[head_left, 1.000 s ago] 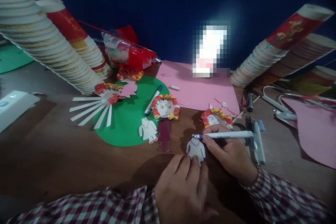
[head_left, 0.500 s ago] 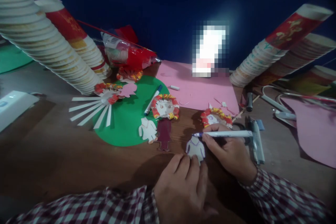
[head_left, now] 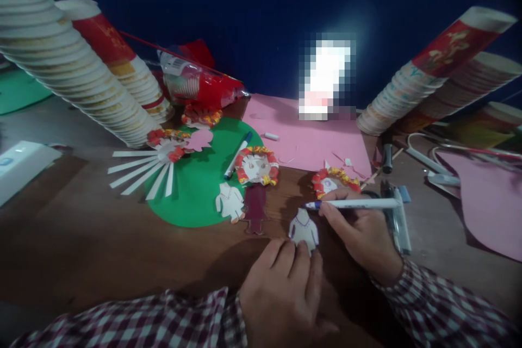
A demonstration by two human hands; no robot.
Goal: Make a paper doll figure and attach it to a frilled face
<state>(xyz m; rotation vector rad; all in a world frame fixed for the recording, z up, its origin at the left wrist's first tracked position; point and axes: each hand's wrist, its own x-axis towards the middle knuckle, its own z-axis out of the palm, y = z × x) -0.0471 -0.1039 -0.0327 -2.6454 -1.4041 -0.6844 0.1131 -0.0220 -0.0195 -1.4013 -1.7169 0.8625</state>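
My left hand (head_left: 285, 288) lies fingers-down on the lower edge of a small white paper doll body (head_left: 304, 230) with purple marks, pinning it to the brown table. My right hand (head_left: 361, 234) is closed round a white pen with a blue tip (head_left: 354, 204); the tip hovers just above and to the right of the paper body. Right behind the pen lies a paper face ringed in red and yellow curls (head_left: 335, 182). Both sleeves are plaid.
A green paper disc (head_left: 191, 185) carries a second curly-ringed face (head_left: 256, 166), a white doll body (head_left: 229, 201), a maroon body (head_left: 255, 209) and a marker (head_left: 237, 155). Pink sheets (head_left: 310, 138) lie behind. Leaning stacks of paper cups stand left (head_left: 73, 76) and right (head_left: 440, 76). Pens (head_left: 397, 217) rest by my right hand.
My right hand has lifted the pen slightly up and to the right, off the paper body. My left hand has stayed put.
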